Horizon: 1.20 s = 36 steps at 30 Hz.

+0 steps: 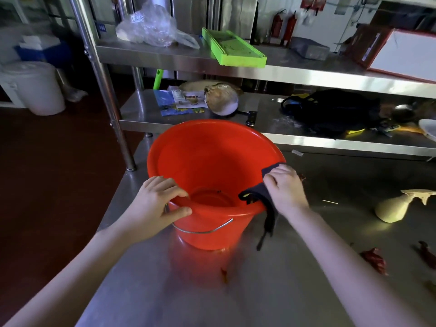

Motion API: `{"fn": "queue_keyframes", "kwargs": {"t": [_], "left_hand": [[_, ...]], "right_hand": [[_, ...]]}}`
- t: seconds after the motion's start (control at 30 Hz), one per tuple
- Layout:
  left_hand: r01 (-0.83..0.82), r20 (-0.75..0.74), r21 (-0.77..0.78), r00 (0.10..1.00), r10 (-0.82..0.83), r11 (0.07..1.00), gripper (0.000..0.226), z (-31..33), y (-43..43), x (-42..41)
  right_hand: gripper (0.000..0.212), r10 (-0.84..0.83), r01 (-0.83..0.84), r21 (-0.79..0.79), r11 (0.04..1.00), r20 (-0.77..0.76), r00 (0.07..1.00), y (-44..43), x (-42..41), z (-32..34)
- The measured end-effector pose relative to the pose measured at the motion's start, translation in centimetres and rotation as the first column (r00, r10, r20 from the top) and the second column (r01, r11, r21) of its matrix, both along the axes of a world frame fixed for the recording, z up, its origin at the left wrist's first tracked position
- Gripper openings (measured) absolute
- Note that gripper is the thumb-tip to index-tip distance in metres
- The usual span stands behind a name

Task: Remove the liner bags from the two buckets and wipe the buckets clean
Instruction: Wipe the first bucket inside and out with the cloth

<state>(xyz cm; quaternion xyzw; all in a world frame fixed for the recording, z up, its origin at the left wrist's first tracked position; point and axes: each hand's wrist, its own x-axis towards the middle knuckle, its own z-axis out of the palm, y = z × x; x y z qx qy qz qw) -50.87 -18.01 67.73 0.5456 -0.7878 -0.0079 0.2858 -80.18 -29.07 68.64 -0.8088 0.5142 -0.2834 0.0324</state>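
An orange-red bucket [203, 166] with a wire handle stands on the steel table [306, 267], tilted towards me, with no liner inside. My left hand [157, 201] grips its near left rim, thumb outside and fingers over the edge. My right hand [286, 188] holds a dark cloth [254, 195] pressed over the right rim; part of the cloth hangs down the outer wall. A few dark specks lie on the bucket's bottom. Only one bucket is in view.
A beige spray bottle [396, 206] lies on the table at right, with dried red chillies [375, 259] nearer me. Behind the bucket a two-tier steel shelf holds a crumpled clear plastic bag [151, 27], a green board [232, 47], papers and a black bag [330, 112]. A white bin [35, 87] stands on the floor at left.
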Motion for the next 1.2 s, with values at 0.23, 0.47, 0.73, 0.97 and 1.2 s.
{"fn": "queue_keyframes", "kwargs": {"t": [0.23, 0.47, 0.73, 0.97, 1.2], "left_hand": [[-0.130, -0.036, -0.070, 0.991, 0.128, 0.989, 0.043, -0.9, 0.9, -4.6], [-0.086, -0.067, -0.016, 0.994, 0.085, 0.996, 0.045, -0.7, 1.4, -4.6], [-0.178, -0.022, -0.007, 0.984, 0.178, 0.984, 0.046, -0.3, 1.3, -5.2], [-0.023, 0.079, 0.070, 0.997, 0.017, 0.997, 0.059, 1.6, 0.7, 0.6], [-0.014, 0.066, -0.035, 0.998, 0.017, 0.999, 0.056, -1.1, 1.2, 1.1]], "right_hand": [[0.035, 0.036, -0.050, -0.204, 0.978, -0.073, 0.997, 7.8, 7.2, -1.4], [0.034, 0.208, -0.201, 0.053, 0.978, -0.251, 0.945, -0.7, -1.6, 1.6], [0.037, 0.013, -0.023, -0.234, 0.972, -0.045, 0.999, 6.6, 5.6, -2.0], [0.040, 0.215, -0.228, -0.121, 0.966, -0.106, 0.971, 2.2, 1.2, -0.5], [0.030, 0.148, -0.149, 0.005, 0.989, 0.075, 0.986, -2.1, -1.3, 0.0]]}}
